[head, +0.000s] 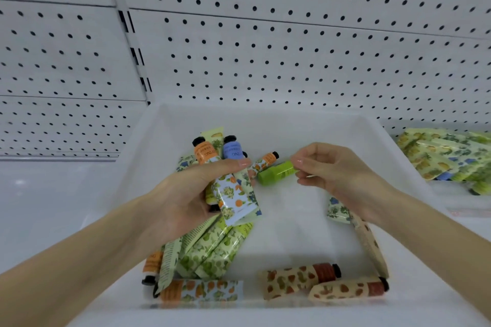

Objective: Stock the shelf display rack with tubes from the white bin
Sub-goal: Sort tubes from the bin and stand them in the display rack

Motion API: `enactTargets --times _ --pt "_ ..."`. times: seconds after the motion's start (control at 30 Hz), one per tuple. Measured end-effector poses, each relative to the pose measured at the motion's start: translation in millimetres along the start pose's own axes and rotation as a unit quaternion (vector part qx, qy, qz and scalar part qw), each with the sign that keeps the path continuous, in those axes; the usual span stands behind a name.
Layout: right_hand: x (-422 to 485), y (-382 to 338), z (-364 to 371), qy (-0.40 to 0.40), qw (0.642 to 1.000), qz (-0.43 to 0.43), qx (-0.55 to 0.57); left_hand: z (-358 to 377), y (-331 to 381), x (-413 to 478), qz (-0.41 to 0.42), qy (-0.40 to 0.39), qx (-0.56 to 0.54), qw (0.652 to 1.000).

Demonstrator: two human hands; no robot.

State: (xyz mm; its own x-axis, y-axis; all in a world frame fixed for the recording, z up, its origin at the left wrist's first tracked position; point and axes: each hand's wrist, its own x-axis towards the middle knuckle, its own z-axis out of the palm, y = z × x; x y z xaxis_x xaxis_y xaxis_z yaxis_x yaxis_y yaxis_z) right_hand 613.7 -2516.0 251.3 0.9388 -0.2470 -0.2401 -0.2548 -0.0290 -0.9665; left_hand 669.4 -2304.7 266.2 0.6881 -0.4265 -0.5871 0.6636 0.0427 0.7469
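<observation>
a retail shop, at a display rack: white perforated back panels [292, 61] fill the view from 9 o'clock round to 3 o'clock, split at 11 o'clock by a slotted metal upright [132, 48]. a white shelf [53, 194] runs below them. at 3 o'clock, stacked tubes [438, 159] in printed wrappers lie on the shelf. at 6 o'clock a white bin [292, 127] holds loose tubes [212, 252] in assorted fruit and flower prints.

I'm picking up only a fragment, "ING", running along the orange tube [205, 152] and likewise on the blue tube [233, 150] beside it, both gripped in the left hand [186, 199], and the smaller print near those letters is too blurred for me to read.
</observation>
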Motion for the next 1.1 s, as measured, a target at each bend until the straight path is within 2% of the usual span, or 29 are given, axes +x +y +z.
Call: enactTargets --times 0.1,0.17,0.37,0.43,0.8,0.83,0.93,1.1 --pt "25.0 4.2 -28.2 0.045 0.986 -0.039 -0.155 -0.2 -0.3 -0.5 0.005 0.002 0.029 1.0" --pt "42.0 11.5 -44.0 0.049 0.953 -0.071 -0.291 0.8 0.0 -1.1 0.006 0.001 0.045 0.999" --pt "79.7 25.0 -53.3 -0.044 0.858 -0.146 -0.491 -0.5 -1.2 3.7 0.007 0.008 0.049 0.999" --pt "89.1 25.2 -49.8 -0.071 0.828 -0.159 -0.533 -1.0 -1.3 5.2 0.008 0.007 0.054 0.998" --pt "95.9 39.8 -44.1 -0.166 0.73 -0.123 -0.651 -3.0 -2.6 7.0 0.015 0.0 0.076 0.997" --pt "92.8 36.7 -42.1 -0.171 0.734 -0.121 -0.646 -3.3 -2.5 7.2 0.016 0.0 0.075 0.997" --pt "78.8 16.0 -36.3 -0.18 0.793 -0.087 -0.576 -4.1 -1.0 7.6 0.022 -0.002 0.069 0.997" --pt "46.3 -27.0 -38.6 -0.202 0.86 -0.014 -0.469 -3.0 3.0 2.0 0.055 0.003 0.097 0.994"
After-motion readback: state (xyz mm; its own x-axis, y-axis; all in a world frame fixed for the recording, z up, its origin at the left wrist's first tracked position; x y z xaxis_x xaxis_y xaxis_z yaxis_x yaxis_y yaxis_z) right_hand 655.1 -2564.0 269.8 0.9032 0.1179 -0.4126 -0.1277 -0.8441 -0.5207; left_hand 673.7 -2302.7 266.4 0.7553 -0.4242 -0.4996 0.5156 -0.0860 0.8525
